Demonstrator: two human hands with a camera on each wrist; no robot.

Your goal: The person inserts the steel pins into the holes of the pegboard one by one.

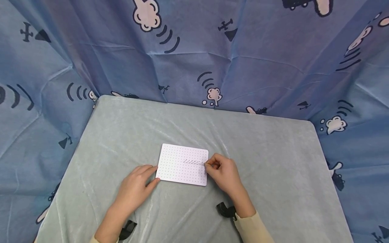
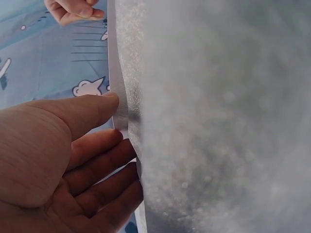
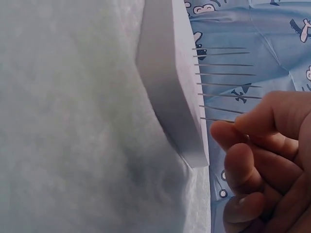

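A white board [image 1: 173,168] with a grid of small holes lies on the cloth, its thick side wall showing in the right wrist view. Several thin metal pins [image 3: 224,74] stand in a row on its right half. Thumb and index finger of my right hand [image 1: 225,170] pinch the pin [image 3: 218,119] at the row's right end; its lower end meets the board's face. At the board's left edge, my left hand [image 1: 136,185] touches it with thumb and fingertips, the fingers only slightly bent.
A pale grey-green cloth [image 1: 273,162] with soft wrinkles covers the table. Blue patterned curtains [image 1: 188,67] hang behind it and along both sides. Black straps with mounts [image 1: 226,210] sit at both wrists, close over the cloth.
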